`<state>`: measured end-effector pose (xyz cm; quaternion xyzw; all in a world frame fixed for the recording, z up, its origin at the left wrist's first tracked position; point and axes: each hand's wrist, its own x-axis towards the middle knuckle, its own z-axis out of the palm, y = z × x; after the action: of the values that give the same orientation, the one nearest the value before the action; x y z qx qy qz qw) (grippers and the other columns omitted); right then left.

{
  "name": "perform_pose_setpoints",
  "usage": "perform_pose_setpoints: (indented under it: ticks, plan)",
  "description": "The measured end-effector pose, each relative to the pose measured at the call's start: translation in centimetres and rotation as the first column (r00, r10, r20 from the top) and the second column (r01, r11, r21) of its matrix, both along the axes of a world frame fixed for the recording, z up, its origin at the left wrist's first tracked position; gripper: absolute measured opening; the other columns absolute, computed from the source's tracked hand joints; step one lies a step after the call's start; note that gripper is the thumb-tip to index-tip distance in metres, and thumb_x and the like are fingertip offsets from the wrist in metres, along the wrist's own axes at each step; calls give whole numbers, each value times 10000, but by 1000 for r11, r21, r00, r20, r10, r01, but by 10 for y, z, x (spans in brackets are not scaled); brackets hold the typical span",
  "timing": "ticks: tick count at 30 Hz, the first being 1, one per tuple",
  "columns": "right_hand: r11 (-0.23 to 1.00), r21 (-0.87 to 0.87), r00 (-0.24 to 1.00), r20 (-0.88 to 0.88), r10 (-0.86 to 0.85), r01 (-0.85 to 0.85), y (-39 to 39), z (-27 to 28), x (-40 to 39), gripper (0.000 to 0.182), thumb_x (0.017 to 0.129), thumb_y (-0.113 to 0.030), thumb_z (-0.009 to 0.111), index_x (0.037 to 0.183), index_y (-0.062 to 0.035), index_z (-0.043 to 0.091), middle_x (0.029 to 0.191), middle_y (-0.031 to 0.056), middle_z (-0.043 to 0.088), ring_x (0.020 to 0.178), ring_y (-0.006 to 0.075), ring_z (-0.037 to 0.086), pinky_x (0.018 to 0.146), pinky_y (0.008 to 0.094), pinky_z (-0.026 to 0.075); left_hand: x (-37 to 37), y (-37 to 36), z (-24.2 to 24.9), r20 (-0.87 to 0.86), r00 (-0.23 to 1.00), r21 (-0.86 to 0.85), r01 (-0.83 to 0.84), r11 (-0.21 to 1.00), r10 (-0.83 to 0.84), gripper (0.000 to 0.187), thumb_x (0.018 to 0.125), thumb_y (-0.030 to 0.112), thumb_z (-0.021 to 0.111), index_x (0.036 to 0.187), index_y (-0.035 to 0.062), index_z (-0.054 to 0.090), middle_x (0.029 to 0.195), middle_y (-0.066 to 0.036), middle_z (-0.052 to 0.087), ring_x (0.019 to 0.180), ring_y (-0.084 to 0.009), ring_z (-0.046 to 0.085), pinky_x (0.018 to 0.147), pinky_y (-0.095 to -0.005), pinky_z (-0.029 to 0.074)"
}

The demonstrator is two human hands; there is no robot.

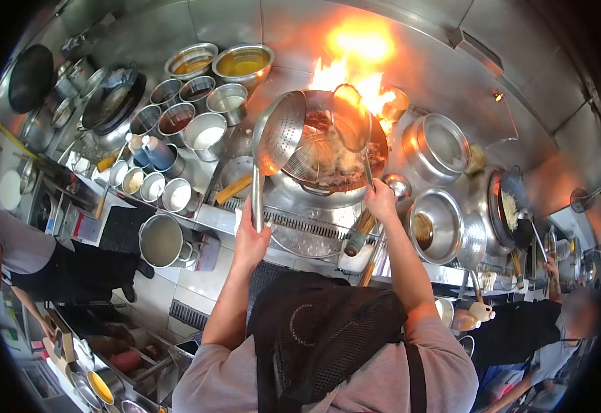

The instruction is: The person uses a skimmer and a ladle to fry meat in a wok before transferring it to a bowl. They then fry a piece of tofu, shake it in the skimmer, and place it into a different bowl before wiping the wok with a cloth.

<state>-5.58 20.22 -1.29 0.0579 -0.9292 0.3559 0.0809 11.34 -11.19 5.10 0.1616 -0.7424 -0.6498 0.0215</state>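
Note:
My left hand (251, 239) is closed around the upright handle of a large perforated skimmer (283, 134), raised over the left side of a wok (377, 168). My right hand (381, 199) grips the handle of a ladle (353, 120), whose round bowl is over the wok's far part. Brown food (335, 162) and steam fill the wok, and curved wire lines show on its left side. Tall flames (355, 62) rise behind and above the wok, partly covering the ladle's bowl.
Metal seasoning pots (205, 131) and bowls of yellow oil (243, 62) stand left of the wok. At right are a steel bowl (438, 227) and another wok (510, 203). A large pot (160, 241) stands lower left. One person (32, 255) is at left, another (527, 337) at right.

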Motion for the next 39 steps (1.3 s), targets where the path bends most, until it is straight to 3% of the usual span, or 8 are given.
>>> perform_pose_setpoints:
  ticks: [11,15,18,25,28,30,33,39]
  plan:
    - [981,118,985,-98,-142,153,26,-23,19,136,898,-113,499,869,8,555,755,323,595,762,497,593,646,557,481,-14,-6,-31,-98,994,-110,38,993,-49,787,746,-22,514,1477,-18,221,1404,-243,439,1288,-296,461,1049,-311,349]
    - [862,-483,949,315,6,155,-1,-39,-3,198,932,-120,499,786,12,528,600,149,585,463,242,572,396,375,424,-17,-6,-35,-69,996,-82,44,996,-49,782,755,-17,520,1475,-29,215,1402,-248,439,1302,-296,448,1058,-311,340]
    - [519,-812,908,392,146,267,-15,-30,-9,205,943,-120,493,781,3,524,582,54,530,421,114,479,343,296,348,-17,-7,-32,-51,997,-40,49,998,-51,778,764,-11,532,1474,-32,214,1402,-250,437,1313,-295,437,1070,-312,327]
    - [889,-429,950,312,-20,159,-31,12,-8,174,930,-137,505,826,-6,552,602,77,561,443,120,510,391,294,402,-15,-10,-26,-110,993,-97,21,995,-31,779,768,-21,538,1477,-19,217,1410,-243,427,1309,-285,436,1067,-304,325]
    - [928,-362,964,265,15,85,-35,0,-39,173,911,-145,519,877,13,581,686,164,636,553,258,626,511,402,497,-13,-11,-25,-71,997,-72,19,997,-24,778,768,-26,535,1479,-15,218,1404,-240,433,1303,-284,441,1063,-300,327]
    - [986,164,998,-57,33,-23,-37,-2,-54,175,885,-131,531,944,22,590,813,279,646,772,444,639,700,520,506,-11,-14,-30,-88,996,-41,14,999,-18,781,765,-29,535,1478,-17,216,1391,-241,445,1298,-284,446,1060,-302,331]
    - [994,107,998,45,-37,32,-49,7,-52,207,856,-98,523,1015,17,590,927,346,607,933,514,572,827,564,464,-8,-16,-30,-200,980,-148,-36,988,6,770,766,-34,516,1483,1,236,1216,-163,557,1003,-203,555,897,-282,436]
    - [971,216,994,-12,-106,106,-45,5,-38,144,872,-85,522,962,7,587,833,309,618,847,483,602,749,551,471,-9,-19,-25,-169,986,-102,-21,995,4,772,759,-43,507,1478,-19,228,1344,-191,477,1230,-243,471,1036,-288,335]
